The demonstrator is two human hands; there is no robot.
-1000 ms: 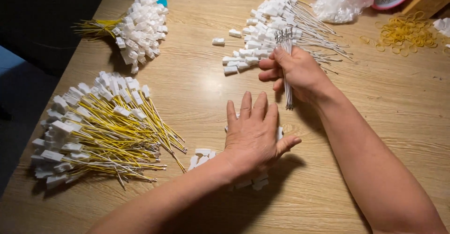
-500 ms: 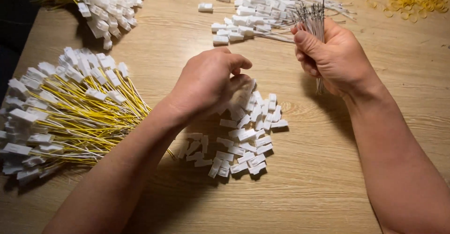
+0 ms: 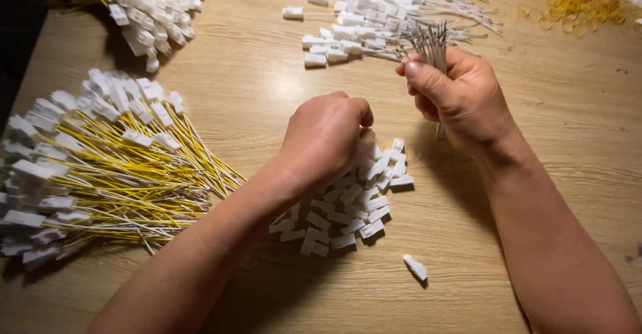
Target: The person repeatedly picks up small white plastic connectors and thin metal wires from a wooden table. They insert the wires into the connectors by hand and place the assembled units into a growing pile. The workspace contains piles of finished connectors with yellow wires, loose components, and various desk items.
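My right hand (image 3: 461, 96) grips a bunch of thin grey wires (image 3: 431, 43), their metal tips pointing up and away. My left hand (image 3: 328, 137) is curled into a loose fist over a heap of small white plastic connector housings (image 3: 348, 203); its fingertips touch the heap, and whether it holds one is hidden. One loose white housing (image 3: 415, 267) lies alone on the wooden table (image 3: 254, 73), nearer to me.
A fan of yellow wires with white housings (image 3: 100, 167) lies at the left. A second such bundle (image 3: 144, 3) sits at the far left. White-wired housings (image 3: 374, 13) are spread at the far middle, and yellow rubber bands (image 3: 582, 0) at the far right.
My left hand went from flat on the table to a fist on the housing heap. My right hand raised the wire bunch and stays upright. The view has shifted closer.
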